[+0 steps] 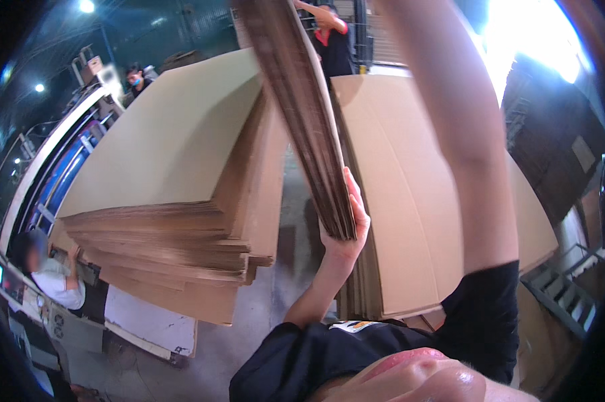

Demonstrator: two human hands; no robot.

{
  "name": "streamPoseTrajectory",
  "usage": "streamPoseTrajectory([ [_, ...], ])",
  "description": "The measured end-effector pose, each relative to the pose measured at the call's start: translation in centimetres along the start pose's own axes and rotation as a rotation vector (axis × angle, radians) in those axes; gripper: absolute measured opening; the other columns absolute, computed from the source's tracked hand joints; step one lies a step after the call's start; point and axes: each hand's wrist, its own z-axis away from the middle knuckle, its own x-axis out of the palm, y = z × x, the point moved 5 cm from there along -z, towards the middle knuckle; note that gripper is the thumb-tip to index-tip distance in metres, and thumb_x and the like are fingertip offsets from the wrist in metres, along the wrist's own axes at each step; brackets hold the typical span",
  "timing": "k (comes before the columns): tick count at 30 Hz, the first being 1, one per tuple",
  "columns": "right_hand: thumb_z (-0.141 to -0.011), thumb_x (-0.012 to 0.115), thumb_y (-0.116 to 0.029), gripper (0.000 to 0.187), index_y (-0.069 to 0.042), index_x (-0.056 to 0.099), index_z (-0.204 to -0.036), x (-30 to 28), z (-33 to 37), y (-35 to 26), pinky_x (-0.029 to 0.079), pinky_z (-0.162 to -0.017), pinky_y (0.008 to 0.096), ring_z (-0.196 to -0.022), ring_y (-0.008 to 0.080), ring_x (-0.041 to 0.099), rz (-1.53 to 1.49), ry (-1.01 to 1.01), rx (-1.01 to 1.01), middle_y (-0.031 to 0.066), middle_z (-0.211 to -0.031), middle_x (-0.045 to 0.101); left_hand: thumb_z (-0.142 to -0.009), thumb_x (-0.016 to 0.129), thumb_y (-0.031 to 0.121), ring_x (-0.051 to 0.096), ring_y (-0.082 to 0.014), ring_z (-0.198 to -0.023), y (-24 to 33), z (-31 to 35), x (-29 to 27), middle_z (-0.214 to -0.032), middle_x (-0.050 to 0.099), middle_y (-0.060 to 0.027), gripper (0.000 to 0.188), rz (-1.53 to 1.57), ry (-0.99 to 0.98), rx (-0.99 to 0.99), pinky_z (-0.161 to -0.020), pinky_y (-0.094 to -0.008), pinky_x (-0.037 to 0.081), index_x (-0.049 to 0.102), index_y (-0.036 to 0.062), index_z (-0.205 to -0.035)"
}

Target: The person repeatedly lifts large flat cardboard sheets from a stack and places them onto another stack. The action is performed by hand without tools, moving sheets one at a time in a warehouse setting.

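Between two stacks of cardboard, as this view has it, a bundle [306,120] of brown sheets stands edge-on, and the left hand [360,224] has it by the near end! Look at that grip: palm low against the bottom corner, fingers pressed up along the right side, closed firmly on the sheets. From that hand the long axis runs up and away, leaning left, until the far end slips past the top edge, blurred up there. Left is clearly the nearer one, right on the bundle. And the right? That arm [473,154] sweeps up on the bundle's right and out of sight, so no telling whether its hand is open, closed or holding the far end.

Off to the left, the pale-topped stack [162,147], its edges ragged below; to the right, the tan stack [403,194], partly behind the arm. Whether the bundle touches either, I can't say. Beyond it, a co-worker [336,50] in a dark shirt; over by the left rim, another worker [61,281] in pale clothing.
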Motion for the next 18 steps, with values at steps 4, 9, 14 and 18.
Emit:
streamPoseTrajectory([
  [4, -0.072, 0.068, -0.052, 0.087, 0.000, 0.047, -0.139, 13.1, -0.3, 0.1, 0.031, -0.108, 0.0602, -0.134, 0.0385, 0.039, 0.158, -0.269, -0.048, 0.0230, -0.144, 0.044, -0.096, 0.054, 0.030, 0.055, -0.0241, -0.126, 3.6, 2.3, 1.1, -0.139, 0.052, -0.0097, 0.049, -0.337, -0.109, 0.142, -0.104, -0.0421, 0.046, 0.046, 0.0059, -0.139],
  [9, -0.082, 0.054, -0.051, 0.079, -0.002, 0.044, -0.144, 26.4, 15.3, 0.0, 0.014, -0.112, 0.0706, -0.143, 0.0381, 0.028, 0.442, -0.918, -0.173, 0.0231, -0.149, 0.038, -0.099, 0.053, 0.025, 0.048, -0.0249, -0.128, 9.8, 9.1, 7.5, -0.141, 0.048, -0.0139, 0.047, -0.830, -0.224, 0.496, -0.112, -0.0443, 0.034, 0.044, 0.0040, -0.140],
  [14, -0.090, 0.046, -0.039, 0.074, -0.004, 0.029, -0.153, 35.2, 33.2, 4.1, 0.009, -0.119, 0.0608, -0.151, 0.0321, 0.013, 0.149, -1.268, 0.006, 0.0157, -0.159, 0.025, -0.101, 0.041, 0.044, 0.042, -0.0306, -0.135, 8.2, 13.3, 9.7, -0.150, 0.039, -0.0199, 0.060, -0.842, -0.172, 0.429, -0.114, -0.0490, 0.031, 0.038, 0.0023, -0.145],
  [18, -0.091, 0.046, -0.035, 0.067, -0.008, 0.033, -0.151, 38.7, 31.9, 4.0, 0.008, -0.119, 0.0610, -0.151, 0.0307, 0.010, 0.161, -1.364, 0.014, 0.0135, -0.160, 0.023, -0.103, 0.038, 0.048, 0.047, -0.0292, -0.130, 7.6, 16.2, 11.2, -0.145, 0.045, -0.0224, 0.062, -1.096, 0.112, 0.567, -0.110, -0.0473, 0.036, 0.044, -0.0009, -0.139],
])
